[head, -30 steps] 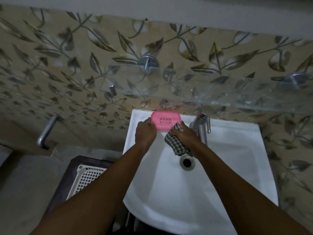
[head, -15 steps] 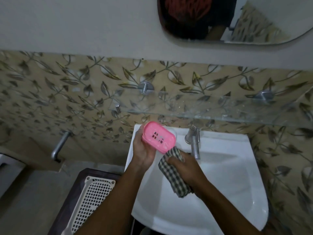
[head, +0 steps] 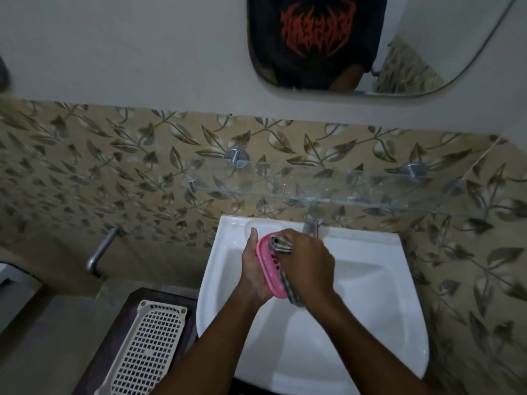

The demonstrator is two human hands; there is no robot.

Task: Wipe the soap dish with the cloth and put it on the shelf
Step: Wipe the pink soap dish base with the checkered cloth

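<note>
head view: over the sink (head: pixel 370 280), left hand (head: pixel 253 269) grips the soap dish (head: pixel 271 266), right hand (head: pixel 309 266) clutches the cloth (head: pixel 281 243), wiping underway; the shelf (head: pixel 356 196) above awaits it.

Looked like a regular home bathroom: a white wall-hung sink (head: pixel 370 295) with a chrome tap (head: pixel 312 225), a glass shelf (head: pixel 356 192) on metal pegs over leaf-patterned tiles (head: pixel 99 166), a rounded mirror (head: pixel 427 52) above, and a plastic basket (head: pixel 148 346) beside the basin.
</note>
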